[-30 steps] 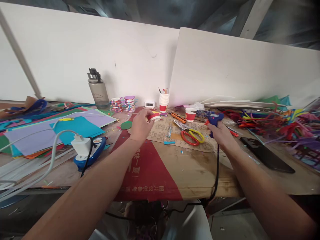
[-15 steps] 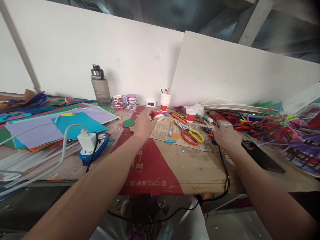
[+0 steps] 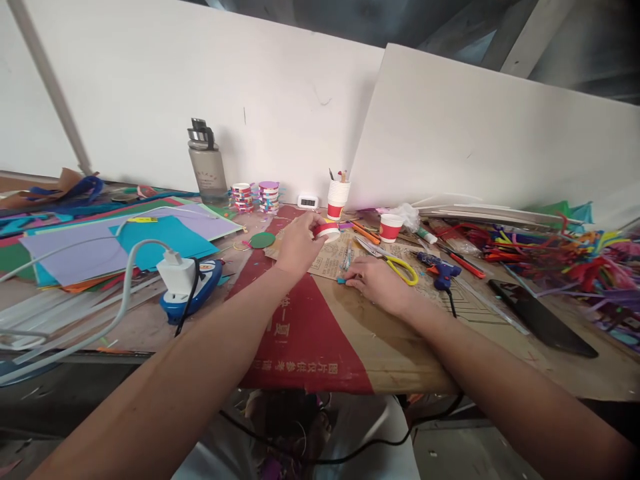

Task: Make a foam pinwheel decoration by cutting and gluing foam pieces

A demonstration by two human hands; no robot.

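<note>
My left hand (image 3: 300, 248) holds a short red-and-white paper cup piece (image 3: 327, 231), tilted, between thumb and fingers. Lower and to the right, my right hand (image 3: 375, 283) has its fingertips closed on a small blue paper strip (image 3: 341, 281) at the edge of the cardboard; most of the strip is hidden under the fingers. Scissors (image 3: 404, 270) lie just beyond that hand, partly covered by it. A blue glue gun (image 3: 440, 270) rests on the cardboard farther right, touched by neither hand.
At the back stand a bottle (image 3: 207, 170), two decorated cup pieces, a small clock (image 3: 308, 201), stacked cups (image 3: 338, 200) and a single cup (image 3: 391, 228). Coloured paper (image 3: 75, 257) and a power strip (image 3: 187, 290) lie left. A phone (image 3: 543, 319) and pipe cleaners (image 3: 530, 247) lie right.
My right hand has let go of the glue gun and moved left to the blue strip. My left hand still holds the cup piece in about the same place. The view has shifted slightly.
</note>
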